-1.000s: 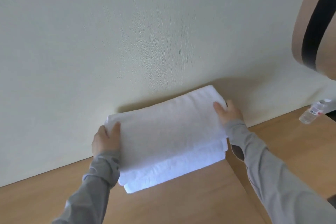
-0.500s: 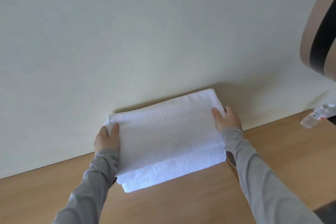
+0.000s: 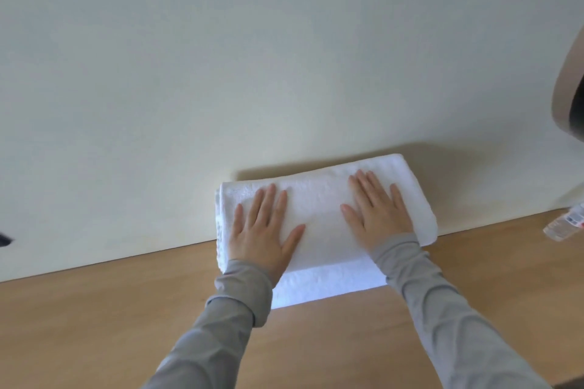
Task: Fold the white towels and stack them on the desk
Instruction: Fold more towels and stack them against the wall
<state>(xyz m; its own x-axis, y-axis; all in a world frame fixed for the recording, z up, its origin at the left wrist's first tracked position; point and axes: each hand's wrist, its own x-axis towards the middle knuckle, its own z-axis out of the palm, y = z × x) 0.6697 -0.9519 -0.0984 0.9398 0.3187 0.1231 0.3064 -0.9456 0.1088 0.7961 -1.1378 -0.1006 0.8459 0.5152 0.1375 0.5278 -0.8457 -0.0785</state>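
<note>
A stack of folded white towels (image 3: 319,208) lies on the wooden desk (image 3: 94,325), pushed up against the pale wall. My left hand (image 3: 262,227) lies flat on the left half of the top towel, fingers straight and spread. My right hand (image 3: 377,208) presses flat on the right half in the same way. A lower towel's front edge (image 3: 328,284) sticks out below the top one, between my grey sleeves.
A clear plastic bottle (image 3: 565,226) lies on the desk at the far right edge of view. A round brown and black object (image 3: 568,104) hangs at the upper right. The pale wall (image 3: 221,57) rises straight behind the stack.
Both hands left the towel's side edges and now lie flat on top of it. The stack sits against the wall on the desk.
</note>
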